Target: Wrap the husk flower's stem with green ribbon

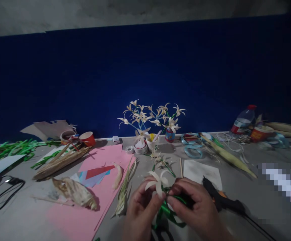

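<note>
A cream husk flower (158,183) with long curled petals is pinched in my left hand (143,208), thumb just below the petals. Close beside it, my right hand (197,205) has its thumb and fingers pressed together on a green ribbon (170,214). The ribbon loops below and between both hands. The flower's stem is mostly hidden by my fingers. Just beyond my hands more husk flowers on green stems (162,161) lie on the table. Dark loops (164,233), perhaps scissor handles, show under the ribbon.
A black hot glue gun (223,200) lies right of my right hand, near white paper (202,172). Finished-looking flowers (140,117) stand in small cups at the back. Pink paper (104,159) and dried husks (73,192) lie left. A bottle (243,119) stands far right.
</note>
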Motion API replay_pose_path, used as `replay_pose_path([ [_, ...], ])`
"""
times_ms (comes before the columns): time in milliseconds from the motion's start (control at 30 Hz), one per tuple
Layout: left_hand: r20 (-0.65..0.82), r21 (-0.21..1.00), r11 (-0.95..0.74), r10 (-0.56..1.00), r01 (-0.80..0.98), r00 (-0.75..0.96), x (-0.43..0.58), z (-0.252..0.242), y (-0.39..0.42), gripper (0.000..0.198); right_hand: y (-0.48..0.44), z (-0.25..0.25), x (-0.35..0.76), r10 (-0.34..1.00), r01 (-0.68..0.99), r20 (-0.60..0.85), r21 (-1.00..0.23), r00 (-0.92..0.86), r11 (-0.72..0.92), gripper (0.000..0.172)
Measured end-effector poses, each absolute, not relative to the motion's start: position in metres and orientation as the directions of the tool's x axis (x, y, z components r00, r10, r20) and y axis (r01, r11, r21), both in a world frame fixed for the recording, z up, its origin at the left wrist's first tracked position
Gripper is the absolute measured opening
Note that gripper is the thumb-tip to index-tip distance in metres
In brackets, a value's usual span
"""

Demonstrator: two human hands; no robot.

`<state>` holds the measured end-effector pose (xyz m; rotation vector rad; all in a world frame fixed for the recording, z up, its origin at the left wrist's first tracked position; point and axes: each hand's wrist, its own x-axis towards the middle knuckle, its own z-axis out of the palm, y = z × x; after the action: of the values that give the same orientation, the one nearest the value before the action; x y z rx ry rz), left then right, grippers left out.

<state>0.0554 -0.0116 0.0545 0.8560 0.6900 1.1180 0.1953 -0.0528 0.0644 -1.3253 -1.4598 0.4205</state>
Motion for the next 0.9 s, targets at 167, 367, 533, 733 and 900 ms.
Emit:
replay_pose_path([
  [167,-0.026,0.909,0.161,0.942,-0.385,0.334,0.049,0.051,-0.007,0.022,-0.047,0.069,0.205,0.986,0.18,0.157,-0.973,0.059,0.144,0.015],
  [367,0.067,0.921,0.123,0.884,-0.369,0.463,0.044,0.056,0.001,0.016,-0.04,0.055,0.205,0.999,-0.202,-0.024,-0.979,-0.048,-0.033,0.032],
  [533,0.017,0.88,0.26,0.82,-0.398,0.573,0.045,0.064,0.003,0.013,-0.041,0.056,0.204,0.997,-0.192,0.065,-0.98,-0.046,0.055,0.032],
  [733,-0.045,0.822,0.302,0.88,-0.483,0.473,0.055,0.055,-0.005,0.021,-0.045,0.056,0.204,0.931,0.157,0.336,-0.936,0.14,0.314,0.014],
  [900,-0.059,0.848,0.25,0.921,-0.468,0.385,0.054,0.055,-0.011,0.021,-0.05,0.061,0.201,0.872,0.475,0.472,-0.802,0.13,0.363,0.013],
])
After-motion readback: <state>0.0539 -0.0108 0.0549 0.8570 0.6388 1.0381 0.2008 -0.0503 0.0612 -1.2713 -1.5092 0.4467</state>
